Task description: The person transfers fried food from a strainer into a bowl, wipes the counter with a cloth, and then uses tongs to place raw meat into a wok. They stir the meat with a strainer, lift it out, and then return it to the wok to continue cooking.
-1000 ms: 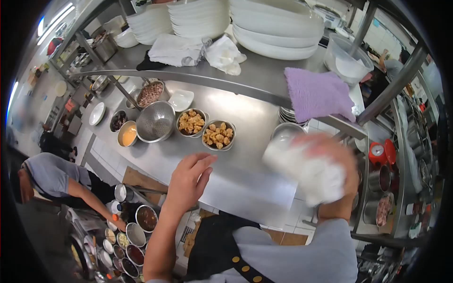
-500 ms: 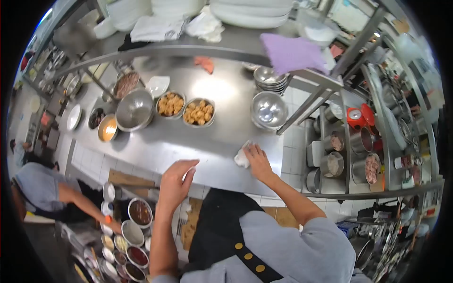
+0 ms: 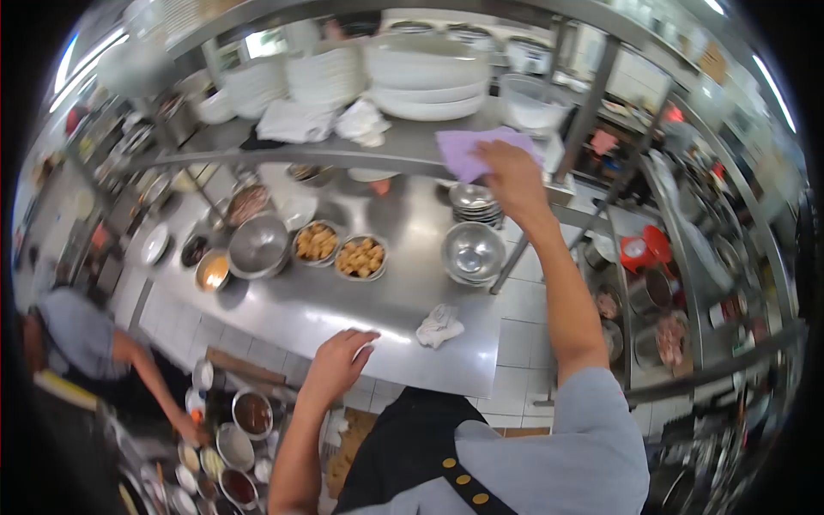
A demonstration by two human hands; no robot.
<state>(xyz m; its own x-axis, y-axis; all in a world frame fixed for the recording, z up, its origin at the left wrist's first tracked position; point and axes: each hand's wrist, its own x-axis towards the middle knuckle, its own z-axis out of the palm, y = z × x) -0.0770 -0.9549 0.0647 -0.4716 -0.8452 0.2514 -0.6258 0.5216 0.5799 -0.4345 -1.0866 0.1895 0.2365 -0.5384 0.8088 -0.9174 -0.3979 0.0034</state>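
Note:
My right hand [image 3: 512, 178] reaches up to the shelf edge, its fingers closed on a purple cloth [image 3: 463, 153] that hangs partly over the rim. A crumpled white cloth [image 3: 439, 326] lies by itself near the front right of the steel table [image 3: 395, 305]. My left hand [image 3: 339, 365] is at the table's front edge, fingers loosely stretched and holding nothing. Below the purple cloth stand stacked steel bowls [image 3: 474, 253].
Two bowls of fried pieces [image 3: 360, 257], a large steel bowl [image 3: 258, 245] and a bowl of orange liquid [image 3: 212, 271] stand on the table. White dishes [image 3: 427, 77] fill the shelf above. A co-worker [image 3: 81, 343] works at lower left beside sauce containers [image 3: 234, 446].
My right hand has let go of the white cloth, risen to the shelf and taken hold of the purple cloth. My left hand stays by the table edge. The camera view has tilted up.

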